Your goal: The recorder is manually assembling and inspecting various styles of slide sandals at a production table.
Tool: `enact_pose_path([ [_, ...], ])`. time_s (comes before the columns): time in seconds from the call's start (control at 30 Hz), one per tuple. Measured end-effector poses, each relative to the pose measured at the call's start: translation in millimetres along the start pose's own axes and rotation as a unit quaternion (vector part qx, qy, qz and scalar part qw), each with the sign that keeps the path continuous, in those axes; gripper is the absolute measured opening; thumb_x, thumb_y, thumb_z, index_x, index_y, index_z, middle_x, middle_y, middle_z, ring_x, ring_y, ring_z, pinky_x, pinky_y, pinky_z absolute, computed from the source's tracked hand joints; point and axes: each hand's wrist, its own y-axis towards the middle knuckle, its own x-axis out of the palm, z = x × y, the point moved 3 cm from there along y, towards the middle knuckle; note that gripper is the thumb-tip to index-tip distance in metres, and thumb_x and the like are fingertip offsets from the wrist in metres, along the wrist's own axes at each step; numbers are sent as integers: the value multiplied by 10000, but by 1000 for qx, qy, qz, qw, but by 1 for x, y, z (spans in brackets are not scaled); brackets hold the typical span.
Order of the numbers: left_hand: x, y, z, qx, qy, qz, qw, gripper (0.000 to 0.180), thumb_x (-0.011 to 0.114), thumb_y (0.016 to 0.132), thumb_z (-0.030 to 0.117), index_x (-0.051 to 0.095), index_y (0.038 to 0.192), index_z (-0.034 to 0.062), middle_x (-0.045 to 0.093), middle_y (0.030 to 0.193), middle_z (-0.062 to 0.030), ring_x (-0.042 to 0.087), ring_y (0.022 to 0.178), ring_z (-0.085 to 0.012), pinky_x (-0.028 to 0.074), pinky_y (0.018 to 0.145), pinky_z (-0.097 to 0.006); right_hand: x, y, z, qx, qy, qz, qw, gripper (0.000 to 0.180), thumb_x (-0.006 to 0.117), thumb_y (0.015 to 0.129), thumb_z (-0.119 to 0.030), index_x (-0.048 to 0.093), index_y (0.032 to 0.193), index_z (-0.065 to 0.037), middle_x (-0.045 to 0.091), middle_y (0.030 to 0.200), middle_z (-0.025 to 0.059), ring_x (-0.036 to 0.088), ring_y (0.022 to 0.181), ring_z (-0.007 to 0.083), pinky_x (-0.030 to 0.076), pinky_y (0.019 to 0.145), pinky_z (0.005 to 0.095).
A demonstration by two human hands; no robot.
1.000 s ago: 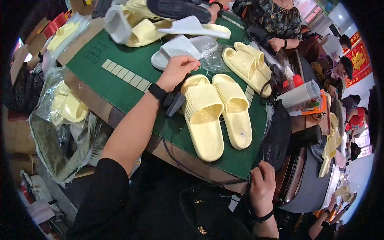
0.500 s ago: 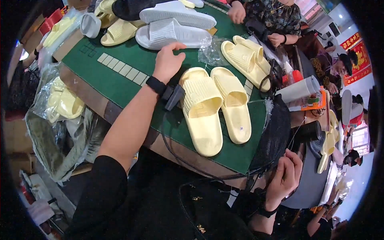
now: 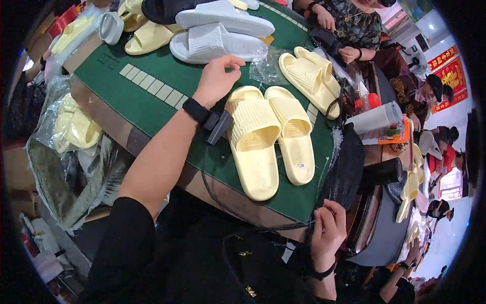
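Note:
A pair of pale yellow ribbed slides lies on the green mat before me, the left slipper (image 3: 255,172) and the right slipper (image 3: 297,152) side by side, toes away. Just beyond the left slipper's toe, my left hand (image 3: 217,81) hovers with fingers half bent and apart, nothing visible in them. A wristband with a black box sits on that wrist. My right hand (image 3: 328,230) is at the mat's near right corner, fingertips pinched on a fine pale thread (image 3: 326,167) that runs upward beside the right slipper. Whether it also holds a needle is too small to tell.
Grey slides (image 3: 217,43) and more yellow slides (image 3: 314,76) lie farther back, with crumpled clear plastic (image 3: 266,66) between. Black mesh (image 3: 347,162), a paper roll (image 3: 374,121) and a black cylinder (image 3: 382,172) stand right. Bagged slippers (image 3: 76,126) sit left. A co-worker's hands (image 3: 349,53) are opposite.
My right hand has moved left and slightly down, toward the mat's corner, with the thread. My left hand has shifted slightly right. The slippers stay in place.

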Motion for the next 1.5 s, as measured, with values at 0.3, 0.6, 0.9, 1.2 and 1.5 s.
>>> enact_pose_path([
  [0.3, 1, 0, 0, 16, -21, -15, 1000, 173, 617, 853, 18, 669, 1016, -13, 685, 953, -67, 633, 913, -141, 487, 853, -286, -12, 15, -5, -19, -39, 34, 998, 74, 655, 793, 61, 645, 857, 28, 604, 1066, 182, 623, 937, 310, 526, 802, 368],
  [0.6, 0, -1, 4, 8, 1, -19, 1000, 150, 627, 862, 33, 671, 1000, -3, 690, 973, -63, 633, 933, -135, 486, 852, -297, -28, 41, 3, 24, -38, 150, 988, 46, 619, 841, 26, 638, 879, 44, 629, 1006, 143, 620, 913, 273, 489, 816, 342],
  [0.9, -3, 0, 7, 29, -11, 24, 999, 163, 634, 804, 59, 692, 954, 29, 709, 858, -91, 684, 831, -190, 515, 788, -319, -13, 21, 2, 14, -32, 67, 997, 77, 635, 813, 48, 655, 885, 26, 606, 1048, 167, 623, 873, 290, 517, 753, 348],
  [1.2, 1, -2, 10, 14, -9, -24, 1000, 148, 614, 865, 28, 670, 1001, 15, 697, 933, -53, 647, 894, -125, 482, 817, -289, -22, -1, -6, 61, -1, 72, 996, 58, 606, 812, 69, 637, 857, 49, 625, 997, 147, 611, 861, 244, 487, 743, 309],
  [1.5, 8, -4, 1, 6, -36, -69, 997, 160, 622, 871, 30, 656, 1019, -19, 691, 937, -67, 640, 904, -137, 500, 850, -290, -13, -13, -5, 85, 19, 20, 996, 71, 637, 803, 58, 651, 870, 38, 621, 994, 165, 626, 852, 267, 507, 730, 325],
])
